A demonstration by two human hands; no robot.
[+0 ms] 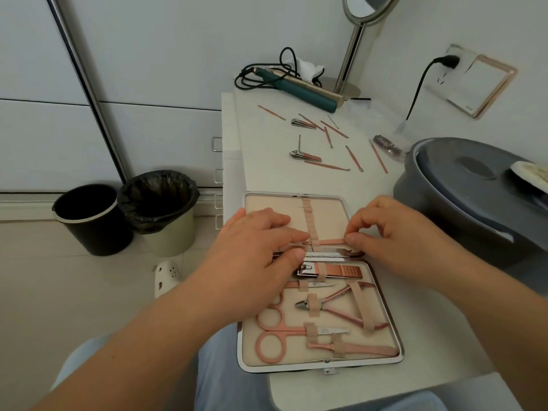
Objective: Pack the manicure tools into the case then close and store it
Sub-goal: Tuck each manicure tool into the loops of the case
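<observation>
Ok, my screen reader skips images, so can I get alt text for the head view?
Both hands, left hand and right hand, fit a slim pink tool under the strap of an open manicure case. Loose tools lie farther back on the white table.

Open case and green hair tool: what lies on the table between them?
Head view: loose pink tools and two nail clippers lie scattered between the case and the hair tool.

Two bare forearms with no sleeves in view, bare hands, and seemingly light blue jeans (225, 381) on the legs.
</observation>
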